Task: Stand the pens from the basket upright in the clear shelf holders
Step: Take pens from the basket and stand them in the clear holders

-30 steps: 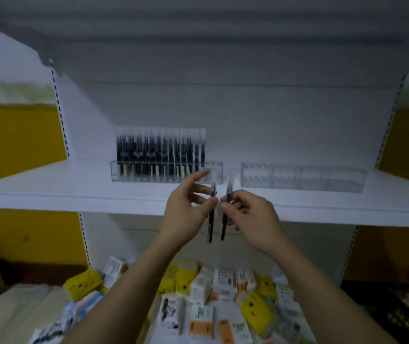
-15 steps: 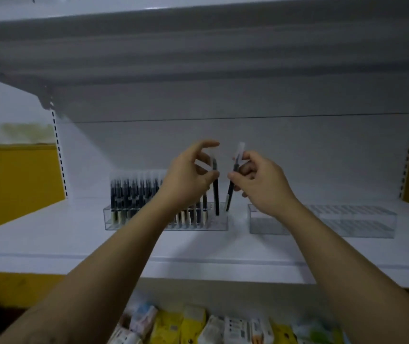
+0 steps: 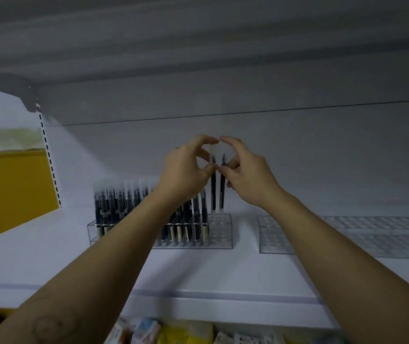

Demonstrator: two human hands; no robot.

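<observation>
Left pen (image 3: pixel 213 192) and right pen (image 3: pixel 222 192) hang upright, side by side, above the right end of a nearly full clear holder (image 3: pixel 220 232) on a white shelf (image 3: pixel 49 264). The left hand (image 3: pixel 186 170) pinches the left pen near its top between thumb and fingers (image 3: pixel 207 140). The right hand (image 3: pixel 247 175) pinches the right pen the same way. Both pens' long axes run vertical, with their lower ends just above the holder's empty holes. The coming move is probably a straight lowering, with both hands equally near. An empty holder (image 3: pixel 372 234) sits further right.
</observation>
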